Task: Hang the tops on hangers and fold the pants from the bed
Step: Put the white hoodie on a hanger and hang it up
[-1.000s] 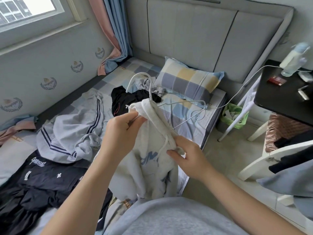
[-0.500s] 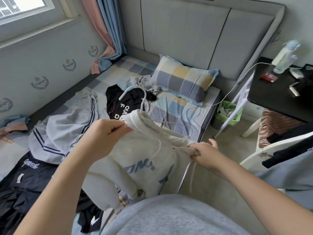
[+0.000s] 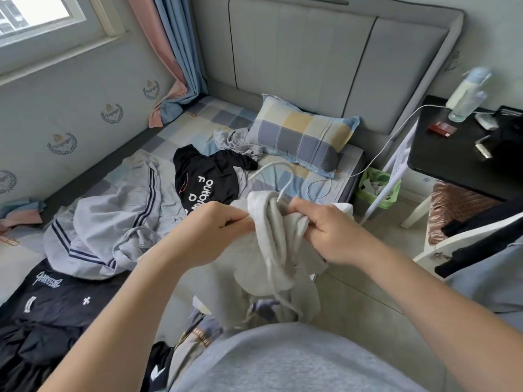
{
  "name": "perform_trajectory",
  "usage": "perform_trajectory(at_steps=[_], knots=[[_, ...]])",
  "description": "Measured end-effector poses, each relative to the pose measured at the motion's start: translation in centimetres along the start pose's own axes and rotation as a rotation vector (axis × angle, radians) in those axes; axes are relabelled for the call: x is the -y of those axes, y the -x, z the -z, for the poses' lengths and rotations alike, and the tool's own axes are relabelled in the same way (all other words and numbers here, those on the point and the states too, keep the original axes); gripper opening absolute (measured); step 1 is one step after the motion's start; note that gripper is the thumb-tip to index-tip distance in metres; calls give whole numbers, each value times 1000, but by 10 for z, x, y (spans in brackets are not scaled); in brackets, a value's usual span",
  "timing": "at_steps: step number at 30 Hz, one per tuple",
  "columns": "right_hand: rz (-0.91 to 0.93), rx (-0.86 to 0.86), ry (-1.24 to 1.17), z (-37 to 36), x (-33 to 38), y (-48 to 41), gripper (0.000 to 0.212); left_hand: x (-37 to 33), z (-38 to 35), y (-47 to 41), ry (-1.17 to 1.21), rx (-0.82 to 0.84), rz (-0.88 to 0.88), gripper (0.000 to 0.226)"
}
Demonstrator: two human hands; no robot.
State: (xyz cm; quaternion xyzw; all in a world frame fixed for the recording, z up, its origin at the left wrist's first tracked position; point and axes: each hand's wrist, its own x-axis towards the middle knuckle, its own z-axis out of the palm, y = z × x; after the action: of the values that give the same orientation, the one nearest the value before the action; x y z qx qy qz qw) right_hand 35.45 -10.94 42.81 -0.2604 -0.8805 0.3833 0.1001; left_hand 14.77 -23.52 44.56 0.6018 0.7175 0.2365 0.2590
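I hold a cream hoodie point(image 3: 271, 258) bunched up over the bed's near edge. My left hand point(image 3: 215, 230) pinches its collar on the left side, and my right hand point(image 3: 325, 230) grips the fabric on the right. The white hanger point(image 3: 278, 172) sticks up out of the neck opening between my hands. On the bed lie a black top with white lettering point(image 3: 206, 182), grey pants with dark side stripes point(image 3: 113, 222), a small crumpled grey garment point(image 3: 236, 142) and dark clothes point(image 3: 48, 306) at the near left.
A checked pillow point(image 3: 302, 137) leans at the padded headboard point(image 3: 325, 58). A white cable point(image 3: 376, 157) runs from the bed to a black side table point(image 3: 458, 162) holding a bottle point(image 3: 467, 94). A green bin point(image 3: 377, 188) and a white chair point(image 3: 464, 241) stand on the right.
My right hand moved up and left to the hoodie's collar, close to my left hand. The spread hoodie is now bunched between both hands, and the hanger hook leans to the right.
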Motion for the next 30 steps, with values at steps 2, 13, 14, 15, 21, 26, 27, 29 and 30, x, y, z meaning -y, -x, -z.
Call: perform_trajectory(at_steps=[2,13,14,15,21,26,27,29,30], knots=[[28,-31,-35,4,8,0,17,-4,-3,-3,-27,17,2,43],[-51,160,-298,30,3,9,28,1,-13,-17,67,-88,-96,39],[-49,201,-312,32,1,12,33,5,-13,-19,59,-135,-97,38],[-47,231,-326,34,0,14,36,8,-13,-20,42,-200,-96,37],[-74,23,-257,36,3,10,29,22,-25,-24,-6,-675,258,29],[13,-28,33,52,17,0,23,12,-17,-29,463,-714,225,35],[2,2,62,55,18,-2,24,8,-14,-30,618,-707,235,34],[-49,65,81,57,20,-4,25,1,-7,-29,887,-684,264,33],[-79,90,91,56,21,-5,26,-1,-4,-29,959,-669,281,33]])
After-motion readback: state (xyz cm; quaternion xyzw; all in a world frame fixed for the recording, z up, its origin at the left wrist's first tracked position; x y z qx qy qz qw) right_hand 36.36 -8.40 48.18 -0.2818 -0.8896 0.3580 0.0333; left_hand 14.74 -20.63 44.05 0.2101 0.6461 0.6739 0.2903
